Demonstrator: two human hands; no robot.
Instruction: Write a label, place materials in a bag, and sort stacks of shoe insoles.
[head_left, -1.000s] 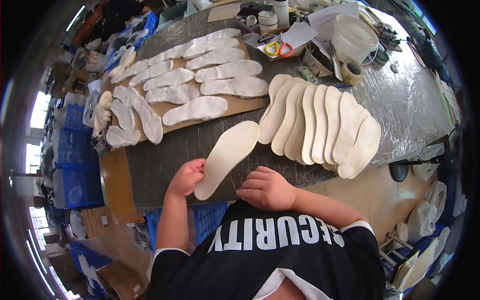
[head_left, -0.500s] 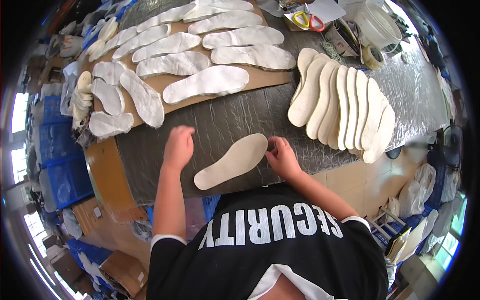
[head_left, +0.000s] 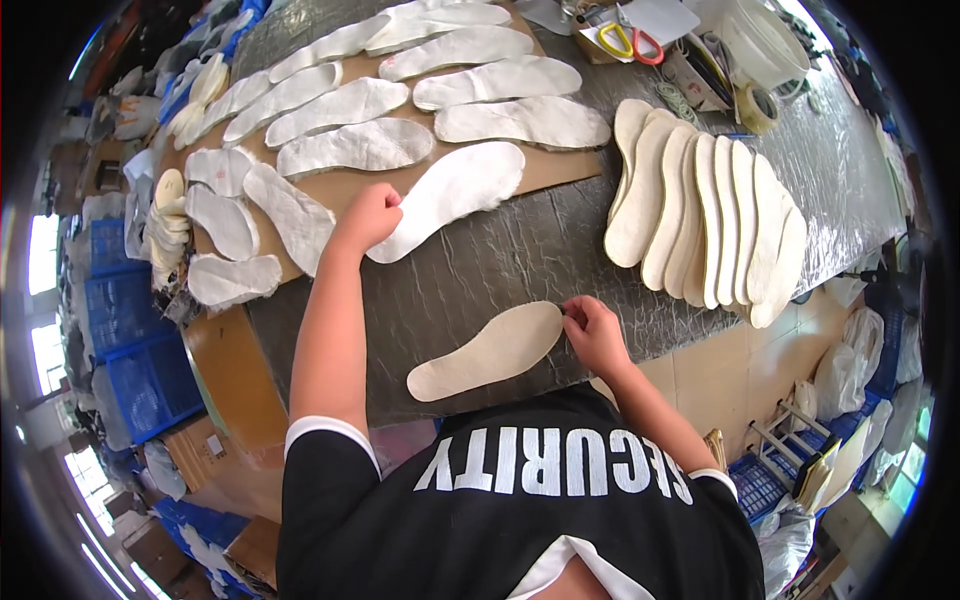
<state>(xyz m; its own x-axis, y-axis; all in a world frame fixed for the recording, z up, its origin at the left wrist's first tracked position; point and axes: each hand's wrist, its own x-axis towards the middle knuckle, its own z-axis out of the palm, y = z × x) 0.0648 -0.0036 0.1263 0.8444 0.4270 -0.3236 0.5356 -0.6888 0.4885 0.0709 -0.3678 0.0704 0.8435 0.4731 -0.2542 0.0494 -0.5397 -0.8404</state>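
A white, fuzzy insole point(head_left: 455, 195) lies slanted, its narrow end hanging past the edge of the cardboard. The closed fingers of my left hand point(head_left: 374, 217) pinch it at its left edge near that end. Closer to me, a plain beige insole point(head_left: 488, 352) rests flat on the dark table covering. My right hand point(head_left: 597, 335) is closed at its wide end, thumb and fingertips pressed together on the rim. Several other white fuzzy insoles point(head_left: 355, 148) lie in rows on the brown cardboard point(head_left: 560, 170).
A fanned row of beige insoles point(head_left: 708, 215) lies to the right. Behind it are scissors with yellow and red handles point(head_left: 630, 42), a tape roll point(head_left: 757, 108) and a white bucket point(head_left: 765, 50). More pale insoles point(head_left: 168, 220) are stacked at the left edge. Blue crates point(head_left: 150, 380) stand beyond.
My left hand has reached forward and taken hold of the white fuzzy insole, which has swung to a steeper slant. My right hand stays by the beige insole's wide end. The view has shifted slightly.
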